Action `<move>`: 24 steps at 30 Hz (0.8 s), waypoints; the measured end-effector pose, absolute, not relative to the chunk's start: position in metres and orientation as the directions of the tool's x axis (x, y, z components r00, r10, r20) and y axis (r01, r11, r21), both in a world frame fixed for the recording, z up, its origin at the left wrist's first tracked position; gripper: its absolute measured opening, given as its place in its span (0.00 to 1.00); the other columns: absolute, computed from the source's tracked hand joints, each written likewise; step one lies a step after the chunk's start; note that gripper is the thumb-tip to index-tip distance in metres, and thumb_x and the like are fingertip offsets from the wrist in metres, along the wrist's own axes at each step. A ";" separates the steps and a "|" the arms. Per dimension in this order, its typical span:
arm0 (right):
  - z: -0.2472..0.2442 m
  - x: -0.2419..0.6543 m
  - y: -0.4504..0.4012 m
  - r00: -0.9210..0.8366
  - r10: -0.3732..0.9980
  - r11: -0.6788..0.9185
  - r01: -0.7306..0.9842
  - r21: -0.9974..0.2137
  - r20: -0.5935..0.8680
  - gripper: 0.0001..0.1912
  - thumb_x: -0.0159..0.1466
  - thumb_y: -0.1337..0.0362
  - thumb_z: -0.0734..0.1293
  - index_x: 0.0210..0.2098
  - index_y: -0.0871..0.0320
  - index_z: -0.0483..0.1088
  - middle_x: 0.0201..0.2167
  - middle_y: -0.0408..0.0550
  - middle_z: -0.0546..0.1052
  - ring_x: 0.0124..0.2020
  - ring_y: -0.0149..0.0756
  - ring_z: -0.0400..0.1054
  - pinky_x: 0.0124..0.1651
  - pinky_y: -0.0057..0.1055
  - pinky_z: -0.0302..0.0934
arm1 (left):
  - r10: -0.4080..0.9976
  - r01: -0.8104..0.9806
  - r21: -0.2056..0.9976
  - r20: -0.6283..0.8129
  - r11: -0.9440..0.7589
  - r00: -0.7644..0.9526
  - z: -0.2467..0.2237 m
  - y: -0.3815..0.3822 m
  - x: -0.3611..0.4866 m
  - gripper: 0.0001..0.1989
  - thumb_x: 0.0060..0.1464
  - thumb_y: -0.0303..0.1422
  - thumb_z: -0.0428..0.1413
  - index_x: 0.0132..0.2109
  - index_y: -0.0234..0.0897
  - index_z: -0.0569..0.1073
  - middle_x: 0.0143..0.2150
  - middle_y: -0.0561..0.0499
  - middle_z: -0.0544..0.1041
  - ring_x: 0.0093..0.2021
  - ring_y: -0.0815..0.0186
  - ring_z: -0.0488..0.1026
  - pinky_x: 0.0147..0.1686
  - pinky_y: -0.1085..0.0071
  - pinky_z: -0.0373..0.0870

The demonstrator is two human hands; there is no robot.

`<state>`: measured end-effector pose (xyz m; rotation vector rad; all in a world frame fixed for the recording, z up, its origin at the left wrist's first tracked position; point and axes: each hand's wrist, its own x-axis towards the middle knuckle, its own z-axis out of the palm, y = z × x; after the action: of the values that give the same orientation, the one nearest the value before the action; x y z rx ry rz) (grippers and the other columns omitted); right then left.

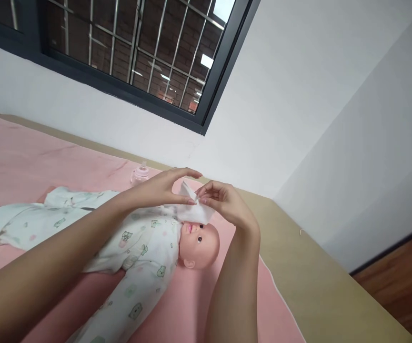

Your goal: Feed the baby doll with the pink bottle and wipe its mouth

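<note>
Two hands work over a baby doll (200,245), which lies on its back on a pink sheet (20,162). Doll already dressed in a printed white romper (137,247). Left hand (159,188) and right hand (223,200) both pinch one white wipe (195,209) just above the doll's face; the wipe is still partly folded, and wiping looks barely begun. Beyond the doll: pink bottle (140,174). No readable writing anywhere.

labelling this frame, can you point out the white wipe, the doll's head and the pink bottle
white wipe (195,209), head view, on its middle between the two hands
doll's head (201,245), head view, on the cheek below the eye
pink bottle (140,173), head view, on its body, lying on the pink sheet behind the left hand (163,186)
</note>
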<state>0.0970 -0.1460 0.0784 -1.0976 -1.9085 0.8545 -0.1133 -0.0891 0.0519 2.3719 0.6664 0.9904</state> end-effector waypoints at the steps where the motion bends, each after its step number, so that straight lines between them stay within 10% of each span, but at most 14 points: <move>1: 0.080 0.089 -0.148 -0.361 0.889 0.422 0.406 -0.810 0.282 0.03 0.57 0.66 0.70 0.31 0.58 0.72 0.35 0.46 0.77 0.37 0.32 0.71 0.41 0.30 0.63 | 0.582 0.252 0.590 0.476 -0.767 0.659 0.054 -0.088 -0.117 0.31 0.48 0.48 0.60 0.58 0.45 0.68 0.60 0.50 0.70 0.58 0.56 0.65 0.55 0.65 0.61; 8: 0.083 0.070 -0.152 -0.367 0.882 0.443 0.438 -0.782 0.295 0.14 0.56 0.66 0.70 0.42 0.55 0.70 0.44 0.46 0.74 0.39 0.32 0.71 0.42 0.31 0.64 | 0.634 0.385 0.566 0.344 -0.729 0.693 0.062 -0.085 -0.132 0.16 0.47 0.46 0.58 0.34 0.37 0.78 0.29 0.55 0.76 0.31 0.66 0.71 0.29 0.74 0.59; 16: 0.080 0.082 -0.144 -0.290 0.910 0.407 0.494 -0.768 0.296 0.13 0.57 0.66 0.70 0.42 0.56 0.70 0.30 0.42 0.74 0.32 0.29 0.66 0.38 0.27 0.61 | 0.670 0.445 0.596 0.223 -0.669 0.709 0.065 -0.083 -0.144 0.16 0.47 0.46 0.59 0.29 0.36 0.76 0.23 0.55 0.71 0.24 0.69 0.65 0.22 0.74 0.54; 24: 0.071 0.073 -0.131 -0.262 0.902 0.414 0.297 -0.860 0.344 0.22 0.55 0.60 0.72 0.47 0.54 0.67 0.30 0.41 0.73 0.31 0.29 0.67 0.37 0.27 0.62 | 0.475 0.063 0.576 0.602 -0.815 0.642 0.062 -0.094 -0.129 0.14 0.51 0.45 0.58 0.38 0.42 0.80 0.56 0.51 0.72 0.55 0.58 0.67 0.54 0.65 0.63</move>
<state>0.0732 -0.1307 0.0706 -1.0393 -1.7788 0.8521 -0.1286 -0.0938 0.0619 2.3481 0.4190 1.0654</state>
